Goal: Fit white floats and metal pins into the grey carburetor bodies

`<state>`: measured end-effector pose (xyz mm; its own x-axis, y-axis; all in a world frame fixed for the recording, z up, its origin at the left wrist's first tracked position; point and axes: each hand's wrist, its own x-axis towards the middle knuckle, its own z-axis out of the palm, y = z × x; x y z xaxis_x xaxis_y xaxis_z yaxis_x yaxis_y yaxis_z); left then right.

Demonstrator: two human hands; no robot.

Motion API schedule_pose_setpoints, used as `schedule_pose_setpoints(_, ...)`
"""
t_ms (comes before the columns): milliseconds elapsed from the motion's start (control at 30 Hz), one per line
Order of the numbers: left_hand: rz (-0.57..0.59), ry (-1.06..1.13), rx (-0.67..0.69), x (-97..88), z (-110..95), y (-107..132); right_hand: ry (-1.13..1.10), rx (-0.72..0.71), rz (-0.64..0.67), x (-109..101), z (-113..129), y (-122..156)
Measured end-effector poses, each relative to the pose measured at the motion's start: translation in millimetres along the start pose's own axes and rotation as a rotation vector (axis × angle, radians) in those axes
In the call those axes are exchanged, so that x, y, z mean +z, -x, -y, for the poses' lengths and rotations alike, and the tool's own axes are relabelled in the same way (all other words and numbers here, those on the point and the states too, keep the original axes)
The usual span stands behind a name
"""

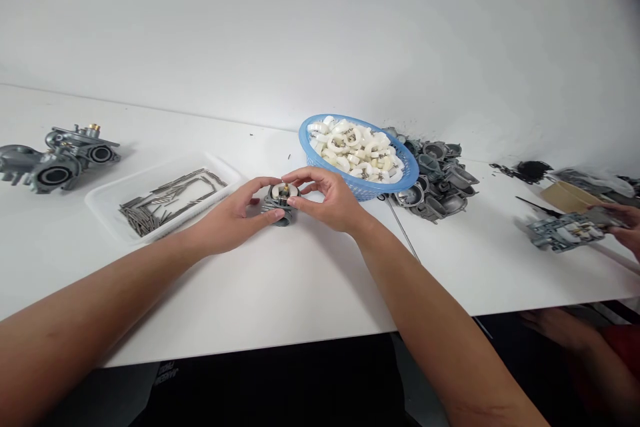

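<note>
We hold a small metal part [283,221] on the white table [300,300], left hand [227,220] and right hand [330,203] half closed around it, between a white tray [101,208] and a blue basket [411,170].

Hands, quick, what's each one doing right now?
Left hand: holding the metal part.
Right hand: fingers bent at its right side; whether they grip cannot be told.

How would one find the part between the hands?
Find the blue basket on the table. Left of it, nearer the wearer, is the part, grey, white and brass. Only this one has the left hand and right hand on it.
</note>
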<state>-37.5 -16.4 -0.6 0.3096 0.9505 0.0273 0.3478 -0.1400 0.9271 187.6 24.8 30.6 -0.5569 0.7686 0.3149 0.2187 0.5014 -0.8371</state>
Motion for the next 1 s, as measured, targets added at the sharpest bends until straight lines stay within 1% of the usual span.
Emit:
schedule_pose_setpoints(133, 0.023, 0.100, 0.012, -0.3, 2.9, -2.8, -0.011, 0.022, -0.037, 0.3, 1.2, 0.5)
schedule_pose_setpoints(267, 0.060, 0.217, 0.028, 1.1, 3.3, -5.4, 0.017, 0.032, -0.047, 0.1, 1.9, 0.8)
schedule_pose_setpoints(400, 0.048, 0.254, 0.019, 2.9, 0.8, -6.6, -0.003, 0.048, -0.036, -0.5, 2.9, 0.5)
schedule_pose_setpoints(533, 0.018, 0.190, 0.008, 2.7, 0.6, -6.2, -0.040, 0.070, -0.012, -1.8, 4.1, 1.1)
schedule_pose_setpoints(700, 0.010, 0.097, -0.005, 3.7, -1.8, -3.1, -0.103, 0.093, 0.042, -4.5, 3.6, 2.7)
schedule_pose_setpoints(800, -0.015, 0.054, 0.016, 5.7, -5.8, -1.5, -0.105, 0.093, 0.081, -7.4, 2.3, 3.0)
schedule_pose_setpoints(867, -0.005, 0.028, 0.027, 6.1, -7.4, -0.9, -0.104, 0.096, 0.097, -9.2, 2.2, 3.3)
schedule_pose_setpoints(933, 0.010, 0.009, 0.036, 5.4, -7.8, -0.7, -0.101, 0.102, 0.086, -10.4, 3.2, 3.6)
schedule_pose_setpoints(1000, 0.011, 0.003, 0.038, 4.5, -7.6, -0.7, -0.092, 0.089, 0.042, -11.1, 4.8, 3.6)
